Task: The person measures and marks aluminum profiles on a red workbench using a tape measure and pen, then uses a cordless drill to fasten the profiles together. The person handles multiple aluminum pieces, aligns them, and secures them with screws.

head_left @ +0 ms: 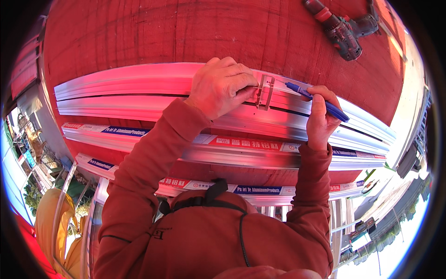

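My left hand (223, 86) reaches over two long silver aluminium profiles (134, 79) lying side by side. Its thumb and fingers are pinched at the edge of a small slotted metal bracket (265, 93), which lies across the profiles. To the right, my right hand (320, 118) is closed round a blue marker pen (332, 109). The marker's tip points left toward the bracket, just above the upper profile. Whether the tip touches the metal I cannot tell.
A red surface (186, 32) carries the profiles. At its far right lies a cordless drill (341, 35). Nearer my body, more aluminium profiles (251, 160) with red, white and blue printed film run parallel. Yellow material (51, 218) is at the lower left.
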`<state>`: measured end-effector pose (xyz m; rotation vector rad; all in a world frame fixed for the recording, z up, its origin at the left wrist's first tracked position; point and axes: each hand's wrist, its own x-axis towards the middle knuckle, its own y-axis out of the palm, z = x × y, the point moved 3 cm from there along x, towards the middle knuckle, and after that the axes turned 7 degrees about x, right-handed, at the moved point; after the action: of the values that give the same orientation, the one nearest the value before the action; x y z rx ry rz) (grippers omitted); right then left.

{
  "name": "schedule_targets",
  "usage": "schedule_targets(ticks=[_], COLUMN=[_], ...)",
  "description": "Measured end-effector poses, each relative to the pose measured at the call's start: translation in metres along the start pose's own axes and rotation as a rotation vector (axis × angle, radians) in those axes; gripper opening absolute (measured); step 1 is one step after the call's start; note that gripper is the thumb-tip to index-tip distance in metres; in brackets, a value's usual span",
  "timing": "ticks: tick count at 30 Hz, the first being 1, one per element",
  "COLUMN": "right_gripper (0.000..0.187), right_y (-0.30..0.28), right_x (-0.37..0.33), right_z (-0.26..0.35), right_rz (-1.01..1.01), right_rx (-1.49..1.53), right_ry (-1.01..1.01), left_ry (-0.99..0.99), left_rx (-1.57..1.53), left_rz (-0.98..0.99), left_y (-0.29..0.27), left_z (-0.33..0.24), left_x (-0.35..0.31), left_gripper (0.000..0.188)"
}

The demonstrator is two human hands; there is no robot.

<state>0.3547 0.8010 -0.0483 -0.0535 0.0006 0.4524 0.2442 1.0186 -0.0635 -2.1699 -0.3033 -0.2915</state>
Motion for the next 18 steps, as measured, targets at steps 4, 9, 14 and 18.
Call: schedule_targets(ticks=[4,9,14,18], right_gripper=[0.013,0.015,0.024,0.026], right_y=[-0.014,-0.001,0.008,0.017], right_x=[-0.026,-0.058,-0.069,-0.066], right_z=[0.007,0.008,-0.005,-0.008], right_rz=[-0.230,-0.353,-0.327,-0.294], right_rx=[0.160,0.465,0.458,0.454], right_ry=[0.002,0.418,0.564,0.595], left_ry=[0.012,0.034,0.041,0.042], left_rx=[0.017,0.040,0.059,0.059], left_rz=[-0.001,-0.026,-0.045,-0.045], left_y=[0.000,0.002,0.001,0.001], left_z=[0.000,0.000,-0.003,-0.002], left_x=[-0.001,0.000,0.001,0.001], left_gripper=[0.025,0.024,0.023,0.023])
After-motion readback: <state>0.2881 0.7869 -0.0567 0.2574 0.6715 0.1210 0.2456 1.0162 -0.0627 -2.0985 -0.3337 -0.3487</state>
